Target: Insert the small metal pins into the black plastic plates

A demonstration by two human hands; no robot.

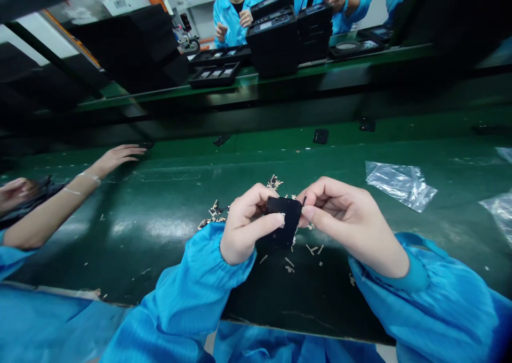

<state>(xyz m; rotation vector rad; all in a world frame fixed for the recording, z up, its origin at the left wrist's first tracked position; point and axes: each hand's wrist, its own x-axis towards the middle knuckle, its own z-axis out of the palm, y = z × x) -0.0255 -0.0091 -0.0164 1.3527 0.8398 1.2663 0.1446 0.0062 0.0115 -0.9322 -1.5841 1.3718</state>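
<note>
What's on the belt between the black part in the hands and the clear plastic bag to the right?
Head view: only the right hand and bare green belt lie between the black part and the clear plastic bag.

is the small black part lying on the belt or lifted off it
Lifted. The small black part is pinched between the left hand and right hand, above the green belt and its scattered scraps.

Small matte black plastic part [282, 220]: uniform black, no markings visible.
Dark green glossy conveyor belt [168, 214]: pale glare patches near left.
Scattered small beige paper scraps [214, 214]: light tan.
Bright blue smooth sleeves [192, 293]: plain, no pattern.
Clear crinkled plastic bag [400, 184], right: transparent, whitish glints.
Black rectangular trays [216, 75], far: grey insets.
Far co-workers' coats [232, 16]: same blue.
</note>
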